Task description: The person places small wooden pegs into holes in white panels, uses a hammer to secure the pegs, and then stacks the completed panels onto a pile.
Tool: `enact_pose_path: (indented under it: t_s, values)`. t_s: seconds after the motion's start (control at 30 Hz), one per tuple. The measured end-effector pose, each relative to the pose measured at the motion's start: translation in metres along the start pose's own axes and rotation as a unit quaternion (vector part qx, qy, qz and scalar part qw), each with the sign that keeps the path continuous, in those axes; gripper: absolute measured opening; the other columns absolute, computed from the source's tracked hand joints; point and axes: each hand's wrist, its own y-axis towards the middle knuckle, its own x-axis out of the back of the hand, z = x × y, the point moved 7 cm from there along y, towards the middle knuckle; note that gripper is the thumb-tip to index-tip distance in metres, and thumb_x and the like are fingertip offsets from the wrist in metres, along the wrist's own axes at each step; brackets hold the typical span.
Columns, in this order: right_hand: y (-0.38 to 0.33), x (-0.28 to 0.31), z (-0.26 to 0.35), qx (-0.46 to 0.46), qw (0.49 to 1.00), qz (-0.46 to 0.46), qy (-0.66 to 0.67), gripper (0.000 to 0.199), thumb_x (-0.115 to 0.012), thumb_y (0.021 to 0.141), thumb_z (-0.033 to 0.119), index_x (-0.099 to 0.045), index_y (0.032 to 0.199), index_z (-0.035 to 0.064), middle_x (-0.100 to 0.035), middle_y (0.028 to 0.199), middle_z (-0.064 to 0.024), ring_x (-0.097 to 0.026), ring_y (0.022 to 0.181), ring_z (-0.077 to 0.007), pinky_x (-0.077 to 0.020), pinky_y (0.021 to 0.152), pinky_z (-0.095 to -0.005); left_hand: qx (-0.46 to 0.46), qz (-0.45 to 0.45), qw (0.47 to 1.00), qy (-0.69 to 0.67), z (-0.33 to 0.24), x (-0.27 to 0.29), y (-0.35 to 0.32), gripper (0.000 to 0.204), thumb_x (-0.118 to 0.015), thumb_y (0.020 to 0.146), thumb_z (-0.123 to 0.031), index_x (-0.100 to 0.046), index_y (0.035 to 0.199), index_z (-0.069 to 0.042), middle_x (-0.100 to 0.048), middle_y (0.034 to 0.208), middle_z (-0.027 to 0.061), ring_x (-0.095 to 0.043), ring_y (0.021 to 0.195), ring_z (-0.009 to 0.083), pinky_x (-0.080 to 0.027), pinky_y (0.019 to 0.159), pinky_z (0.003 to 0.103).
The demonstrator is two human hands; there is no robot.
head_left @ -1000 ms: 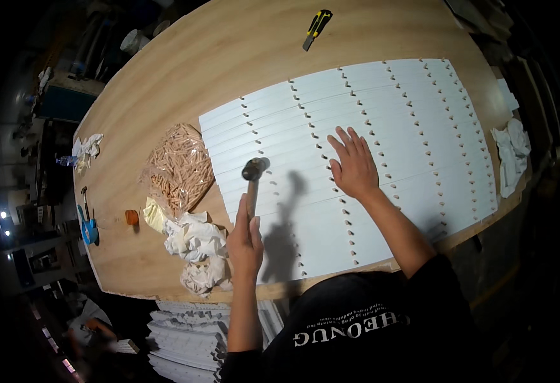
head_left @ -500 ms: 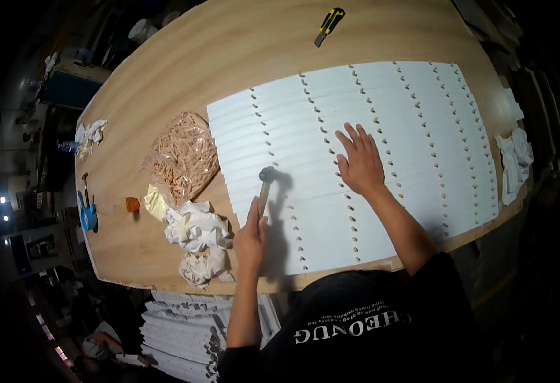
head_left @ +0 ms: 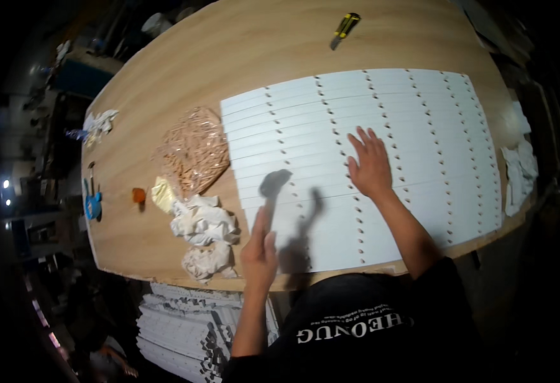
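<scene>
Closed round its handle, my left hand [head_left: 259,258] holds a hammer [head_left: 275,182] with a dark head, blurred by motion. It is raised above the white boards [head_left: 331,236], its shadow falling apart from it to the right. These boards lie side by side like one sheet, with rows of small wooden dowels [head_left: 358,210] standing out of them. My right hand [head_left: 372,165] lies palm down on the boards, fingers spread, beside one of the dowel rows and holding nothing.
Left of the boards lie a clear bag of wooden dowels [head_left: 197,150] and crumpled white wrapping [head_left: 205,222]. A yellow-black utility knife [head_left: 346,30] is at the far side. More crumpled wrapping [head_left: 519,175] lies at the right edge. White strips [head_left: 178,325] are stacked below the near edge.
My left hand has lifted the hammer off the boards, and its shadow now stands farther away. The right hand stays spread on the boards. The whole view has shifted slightly.
</scene>
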Motion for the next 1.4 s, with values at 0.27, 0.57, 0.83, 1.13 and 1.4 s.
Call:
enact_pose_path:
  t_s: [0.27, 0.57, 0.83, 1.13, 1.4]
  values:
    - [-0.003, 0.007, -0.011, -0.011, 1.000, 0.000, -0.015, 0.049, -0.051, 0.085, 0.025, -0.045, 0.132, 0.0115, -0.037, 0.141, -0.0100, -0.028, 0.134, -0.0291, -0.0240, 0.111, -0.0446, 0.006, 0.073, 0.989, 0.126, 0.028, -0.030, 0.007, 0.046, -0.052, 0.092, -0.015, -0.043, 0.137, -0.014, -0.061, 0.079, 0.0214, -0.060, 0.061, 0.0283, -0.046, 0.059, 0.036]
    - [-0.002, 0.007, -0.005, -0.002, 1.000, -0.010, -0.015, 0.047, -0.052, 0.085, 0.024, -0.047, 0.129, 0.0102, -0.039, 0.140, -0.0106, -0.031, 0.132, -0.0298, -0.0261, 0.109, -0.0452, -0.032, 0.033, 0.990, 0.137, 0.030, -0.024, 0.008, 0.047, -0.053, 0.091, -0.013, -0.042, 0.137, -0.015, -0.064, 0.094, 0.0218, -0.064, 0.071, 0.0326, -0.049, 0.062, 0.037]
    - [-0.004, 0.006, -0.005, -0.003, 1.000, -0.016, -0.014, 0.047, -0.052, 0.084, 0.023, -0.048, 0.129, 0.0103, -0.039, 0.139, -0.0108, -0.031, 0.132, -0.0304, -0.0264, 0.109, -0.0458, -0.054, 0.048, 0.990, 0.121, 0.027, -0.022, -0.017, 0.047, -0.052, 0.091, -0.012, -0.042, 0.137, -0.013, -0.057, 0.122, 0.0197, -0.063, 0.103, 0.0291, -0.051, 0.079, 0.034]
    - [-0.004, 0.008, -0.004, 0.003, 1.000, -0.024, -0.009, 0.048, -0.054, 0.082, 0.023, -0.048, 0.128, 0.0106, -0.039, 0.139, -0.0109, -0.031, 0.132, -0.0306, -0.0263, 0.109, -0.0456, -0.114, 0.024, 0.987, 0.114, 0.014, -0.019, -0.038, 0.052, -0.055, 0.088, -0.010, -0.040, 0.138, -0.012, -0.064, 0.085, 0.0190, -0.063, 0.070, 0.0352, -0.048, 0.059, 0.039]
    - [-0.004, 0.005, -0.006, -0.003, 1.000, -0.019, 0.002, 0.048, -0.054, 0.083, 0.024, -0.047, 0.129, 0.0115, -0.039, 0.139, -0.0103, -0.030, 0.133, -0.0298, -0.0253, 0.110, -0.0450, -0.094, 0.025, 0.994, 0.055, 0.011, -0.019, -0.047, 0.055, -0.056, 0.088, -0.009, -0.038, 0.139, -0.019, -0.062, 0.106, 0.0218, -0.063, 0.083, 0.0380, -0.050, 0.068, 0.042]
